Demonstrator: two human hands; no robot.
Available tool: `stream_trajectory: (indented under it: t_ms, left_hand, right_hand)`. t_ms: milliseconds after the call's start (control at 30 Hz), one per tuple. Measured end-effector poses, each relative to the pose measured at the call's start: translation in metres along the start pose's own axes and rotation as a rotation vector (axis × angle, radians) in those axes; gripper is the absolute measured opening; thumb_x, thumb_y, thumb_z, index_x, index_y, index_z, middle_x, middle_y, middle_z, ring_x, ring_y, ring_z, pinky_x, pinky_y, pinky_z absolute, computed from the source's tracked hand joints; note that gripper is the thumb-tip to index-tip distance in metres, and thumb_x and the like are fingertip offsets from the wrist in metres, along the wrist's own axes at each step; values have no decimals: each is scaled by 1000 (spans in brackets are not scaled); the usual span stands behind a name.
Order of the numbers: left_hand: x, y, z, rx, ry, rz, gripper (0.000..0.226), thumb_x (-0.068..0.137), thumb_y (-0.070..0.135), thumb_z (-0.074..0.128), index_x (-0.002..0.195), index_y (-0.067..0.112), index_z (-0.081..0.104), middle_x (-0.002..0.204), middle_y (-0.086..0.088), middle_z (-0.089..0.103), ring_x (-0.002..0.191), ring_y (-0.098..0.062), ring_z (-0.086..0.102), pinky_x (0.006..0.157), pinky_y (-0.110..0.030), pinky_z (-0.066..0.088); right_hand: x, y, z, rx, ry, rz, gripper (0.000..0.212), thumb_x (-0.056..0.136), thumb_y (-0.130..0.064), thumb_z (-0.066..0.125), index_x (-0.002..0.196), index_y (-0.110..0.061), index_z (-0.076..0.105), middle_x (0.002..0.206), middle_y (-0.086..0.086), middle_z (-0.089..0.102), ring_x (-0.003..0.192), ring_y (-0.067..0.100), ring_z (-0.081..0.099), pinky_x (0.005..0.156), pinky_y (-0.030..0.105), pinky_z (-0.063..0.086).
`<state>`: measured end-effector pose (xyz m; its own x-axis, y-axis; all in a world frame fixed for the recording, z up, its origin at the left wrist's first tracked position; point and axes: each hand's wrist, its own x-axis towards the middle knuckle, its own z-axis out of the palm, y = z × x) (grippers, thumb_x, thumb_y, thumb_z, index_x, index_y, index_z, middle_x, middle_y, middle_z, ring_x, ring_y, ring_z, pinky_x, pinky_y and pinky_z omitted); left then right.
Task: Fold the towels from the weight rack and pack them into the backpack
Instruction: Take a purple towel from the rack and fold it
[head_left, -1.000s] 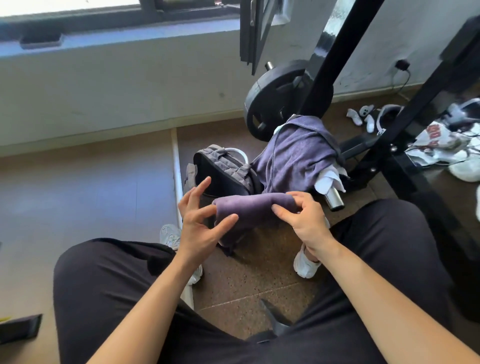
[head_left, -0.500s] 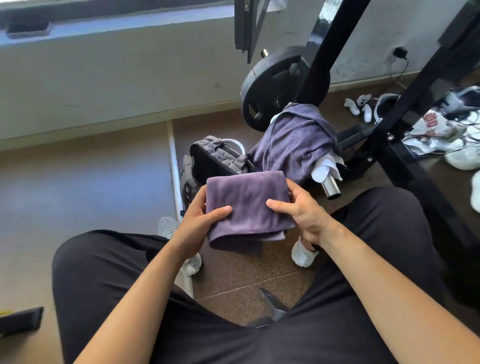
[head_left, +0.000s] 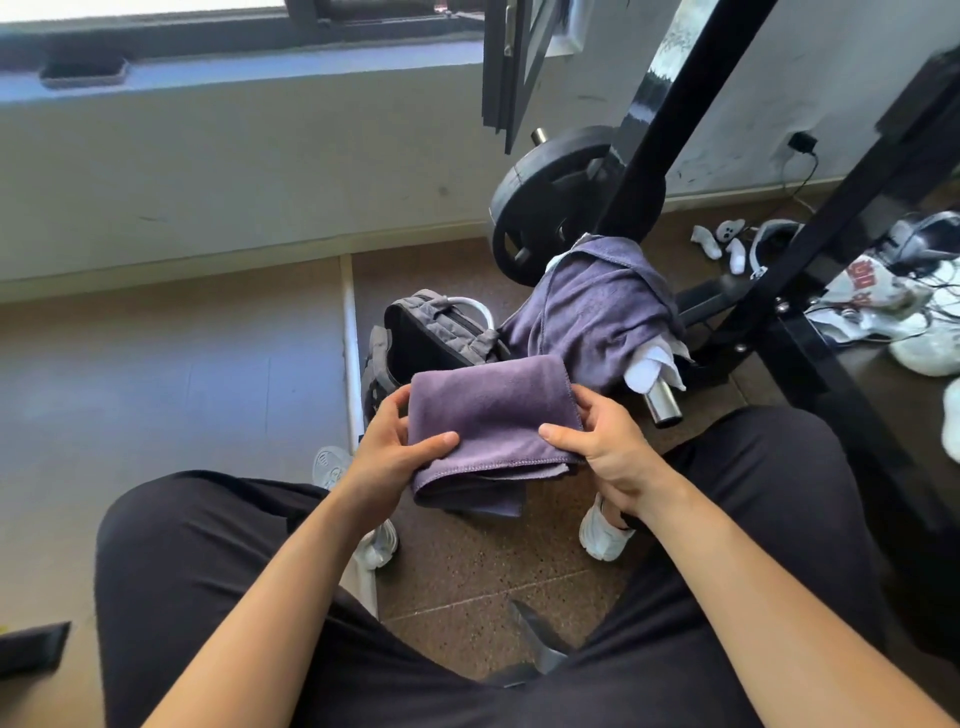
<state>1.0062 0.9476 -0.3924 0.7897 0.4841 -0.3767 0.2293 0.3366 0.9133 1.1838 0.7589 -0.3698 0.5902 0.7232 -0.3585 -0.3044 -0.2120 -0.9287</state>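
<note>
At frame centre, the folded purple microfibre towel (head_left: 491, 415) is held flat between the knees, left hand (head_left: 387, 457) and right hand (head_left: 605, 449) each closing their grip on a side edge, likely to keep its layers square. Just behind stands the open grey fabric backpack (head_left: 431, 338); another purple towel (head_left: 597, 312) drapes the black weight rack (head_left: 649, 140).

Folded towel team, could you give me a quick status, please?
Left hand and right hand both grip folded purple towel. Backpack open behind it. Another towel on rack. Path clear.
</note>
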Motion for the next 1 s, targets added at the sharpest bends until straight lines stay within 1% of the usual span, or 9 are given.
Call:
stream_trajectory:
  t_ms: [133,267,367,533,600,700,833,900,1000]
  left_hand:
    - [1,0,-1,-107,-56,62,45,88,-5,70,131,8,63,120,-15,74,109,-28,71,85,-30,58]
    - [2,6,-1,-273,-96,82,50,84,-11,61,126,17,64,105,-10,76,91,-21,74,77,-30,61]
    - [-2,12,1,-313,-98,104,35,77,-4,69,100,22,75,93,-5,76,81,-18,74,70,-29,60]
    - [-3,15,-1,-388,-159,89,24,82,-5,56,73,11,72,120,-17,72,104,-30,67,85,-35,58]
    - [-1,14,-4,-399,-168,54,28,81,7,43,65,7,66,116,-23,70,105,-35,63,87,-38,55]
    - [-3,16,-3,-201,-74,18,30,79,35,52,58,18,65,111,-19,70,99,-29,65,84,-36,49]
    - [2,5,-6,-27,-5,25,24,63,37,83,80,28,69,108,-10,70,98,-24,59,85,-39,41]
    - [6,2,-13,-81,31,-24,55,54,32,90,106,30,72,115,-10,70,108,-28,62,89,-39,47]
    - [8,4,-20,-145,16,-63,88,45,34,101,126,20,68,126,-17,69,118,-28,66,95,-36,53]
  right_hand:
    - [0,-1,1,119,33,-3,40,90,14,61,125,-4,64,116,19,72,110,31,68,102,42,53]
    - [-4,-9,3,273,-45,42,38,94,14,51,111,-15,69,88,7,73,78,19,70,62,28,59]
    - [-7,-15,2,379,-109,65,43,92,11,46,93,-17,78,84,6,72,70,17,67,51,24,55]
    - [-7,-18,6,369,-107,54,59,94,14,34,64,-13,78,103,2,74,79,18,69,59,26,57]
    - [-6,-16,4,344,-121,40,56,87,10,28,63,-5,76,109,10,71,95,25,65,74,30,56]
    - [-5,-10,1,256,-182,43,37,83,-11,43,67,2,73,118,16,68,114,25,60,97,34,46]
    - [-7,-4,4,-114,-167,-60,12,71,-15,68,69,-7,77,114,5,70,109,10,64,94,25,44]
    - [-7,-3,2,-172,-177,-94,9,72,-5,68,71,-9,76,115,4,67,105,4,65,93,18,45]
    - [-9,-1,-1,-272,-219,-117,29,75,13,65,71,-14,75,118,5,64,100,8,68,92,23,48]
